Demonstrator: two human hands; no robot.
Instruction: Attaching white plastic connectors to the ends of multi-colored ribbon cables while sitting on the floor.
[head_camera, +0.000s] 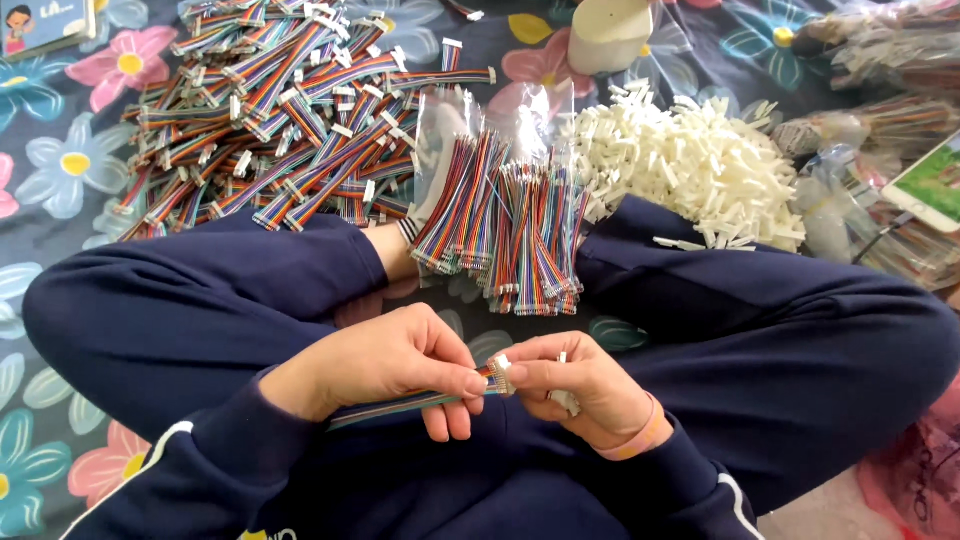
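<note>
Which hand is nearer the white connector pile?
Right. The right hand sits below the white connector pile, on its side of the lap. The left hand is further left, holding the ribbon cable.

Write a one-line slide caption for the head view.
Seated cross-legged, left hand holds a rainbow ribbon cable while right hand fits a white connector onto its end.

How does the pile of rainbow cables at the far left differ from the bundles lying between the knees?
The far pile is a loose, criss-crossed heap, while the near bundles lie in neat parallel rows. The far pile's cables carry white connectors at their ends, while the near bundles show bare ends. The near bundles rest on clear plastic bags, the far pile on the floral cloth. Both are multicoloured ribbon cables.
</note>
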